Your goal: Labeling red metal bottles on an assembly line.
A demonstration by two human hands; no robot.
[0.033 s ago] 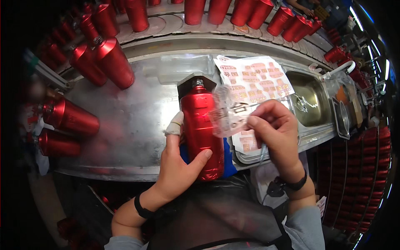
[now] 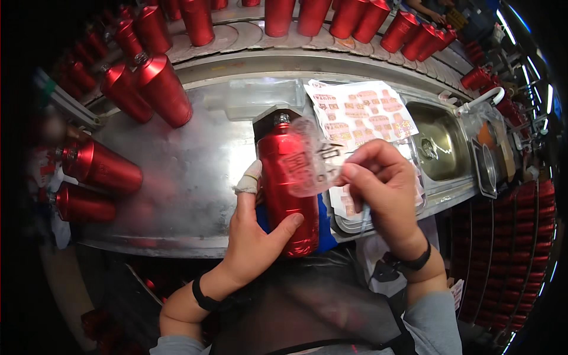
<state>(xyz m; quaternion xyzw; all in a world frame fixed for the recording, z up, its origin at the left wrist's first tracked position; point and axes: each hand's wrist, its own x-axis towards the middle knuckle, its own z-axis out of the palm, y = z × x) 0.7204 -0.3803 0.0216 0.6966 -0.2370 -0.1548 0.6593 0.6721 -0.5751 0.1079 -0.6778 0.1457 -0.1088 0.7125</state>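
A shiny red bottle (image 2: 278,213) with a bare threaded neck lies tilted on a blue pad (image 2: 324,223), its neck end by a dark angular support (image 2: 265,121). My left hand (image 2: 249,236) is closed round its lower left side, thumb across the front; one finger wears a pale finger cot (image 2: 247,183). Between thumb and fingertips my right hand (image 2: 384,192) pinches the right edge of a clear decal film (image 2: 307,165) with dark characters. The film overlaps the bottle's front; whether it touches the surface I cannot tell.
Decal sheets (image 2: 370,106) lie on a tray right of the bottle, beside a sink basin (image 2: 439,145) holding water. Red bottles (image 2: 160,89) stand and lie at left on the steel worktop (image 2: 177,195). Several more line the curved conveyor (image 2: 236,36) behind. Racked red bottles (image 2: 503,254) fill the right side.
My right hand has shifted slightly left, carrying the decal film further over the bottle's front. My left hand and the bottle have hardly moved.
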